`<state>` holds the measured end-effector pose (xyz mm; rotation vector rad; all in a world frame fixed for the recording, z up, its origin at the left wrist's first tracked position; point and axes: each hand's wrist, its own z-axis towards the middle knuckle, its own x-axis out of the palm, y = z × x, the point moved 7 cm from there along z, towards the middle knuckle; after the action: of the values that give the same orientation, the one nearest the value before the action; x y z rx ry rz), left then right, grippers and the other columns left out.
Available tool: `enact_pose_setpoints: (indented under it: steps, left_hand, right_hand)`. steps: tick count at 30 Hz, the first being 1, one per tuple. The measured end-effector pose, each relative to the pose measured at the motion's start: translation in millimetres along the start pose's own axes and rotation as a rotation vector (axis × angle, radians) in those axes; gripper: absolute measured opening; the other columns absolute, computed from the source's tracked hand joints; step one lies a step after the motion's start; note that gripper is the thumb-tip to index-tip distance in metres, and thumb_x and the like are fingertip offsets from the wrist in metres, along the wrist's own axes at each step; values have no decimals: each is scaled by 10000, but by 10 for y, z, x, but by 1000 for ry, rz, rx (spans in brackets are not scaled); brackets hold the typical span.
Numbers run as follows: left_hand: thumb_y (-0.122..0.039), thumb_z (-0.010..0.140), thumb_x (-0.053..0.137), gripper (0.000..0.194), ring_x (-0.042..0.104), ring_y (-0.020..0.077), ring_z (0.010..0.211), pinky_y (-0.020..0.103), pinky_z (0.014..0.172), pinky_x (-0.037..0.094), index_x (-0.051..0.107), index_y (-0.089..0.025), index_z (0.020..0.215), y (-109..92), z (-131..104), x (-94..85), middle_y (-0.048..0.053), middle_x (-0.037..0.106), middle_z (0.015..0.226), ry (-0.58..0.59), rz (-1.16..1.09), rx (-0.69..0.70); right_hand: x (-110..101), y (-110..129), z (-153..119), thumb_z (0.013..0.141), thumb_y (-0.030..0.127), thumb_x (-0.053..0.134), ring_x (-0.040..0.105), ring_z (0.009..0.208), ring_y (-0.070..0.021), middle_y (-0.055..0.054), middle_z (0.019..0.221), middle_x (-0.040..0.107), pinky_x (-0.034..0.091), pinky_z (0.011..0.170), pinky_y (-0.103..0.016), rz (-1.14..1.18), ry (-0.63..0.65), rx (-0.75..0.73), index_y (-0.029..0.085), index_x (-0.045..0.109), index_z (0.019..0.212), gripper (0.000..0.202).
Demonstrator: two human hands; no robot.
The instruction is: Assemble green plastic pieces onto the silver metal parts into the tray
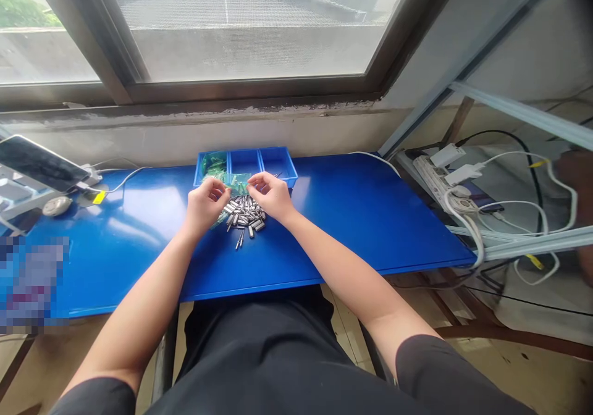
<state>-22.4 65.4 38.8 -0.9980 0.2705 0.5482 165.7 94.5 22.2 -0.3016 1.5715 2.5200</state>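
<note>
Between my two hands a small clear green plastic bag is stretched. My left hand pinches its left side, and my right hand pinches its right side. Just below lies a heap of small metal parts, some slim with pointed shafts, some like short cylinders. Behind my hands stands a blue three-compartment tray. Its left compartment holds more green plastic bags. Some green plastic also lies beside the heap, partly hidden under my left hand.
A phone leans on a stand at the left, with a white cable and a round pale object near it. On the right, a power strip with plugs and cables sits by a metal frame. The blue table ends close to my body.
</note>
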Motion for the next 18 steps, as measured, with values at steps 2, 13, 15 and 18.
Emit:
enact_pose_setpoints:
  steps: [2, 13, 15, 18]
  left_hand:
    - [-320, 825, 692, 159, 605, 104, 593, 231, 578, 485, 597, -202, 774, 4, 0, 3, -13, 658, 691, -2, -1, -2]
    - [-340, 818, 694, 272, 592, 99, 619, 243, 608, 486, 511, -202, 671, 56, -8, -5, 26, 747, 807, 2, 8, -4]
    - [-352, 820, 693, 277, 600, 99, 620, 245, 613, 487, 516, -202, 667, 58, -12, -15, 26, 749, 807, -3, 15, 5]
    - [-364, 822, 688, 284, 637, 114, 656, 246, 615, 485, 521, -204, 657, 81, -16, -30, 24, 743, 794, -11, 8, 7]
  right_hand:
    - [-6, 8, 4, 804, 308, 681, 641, 717, -154, -37, 843, 734, 525, 655, -291, -15, 10, 1, 210, 701, 874, 122]
    - [-34, 25, 19, 817, 328, 656, 614, 680, -157, -31, 812, 717, 523, 650, -303, -82, 38, -48, 224, 669, 823, 105]
    - [-36, 34, 29, 809, 340, 661, 600, 664, -151, -24, 796, 704, 521, 647, -300, -76, 37, -38, 225, 646, 800, 116]
    - [-17, 24, 42, 792, 352, 664, 590, 653, -142, -15, 764, 682, 514, 640, -292, -43, 30, -14, 223, 627, 783, 135]
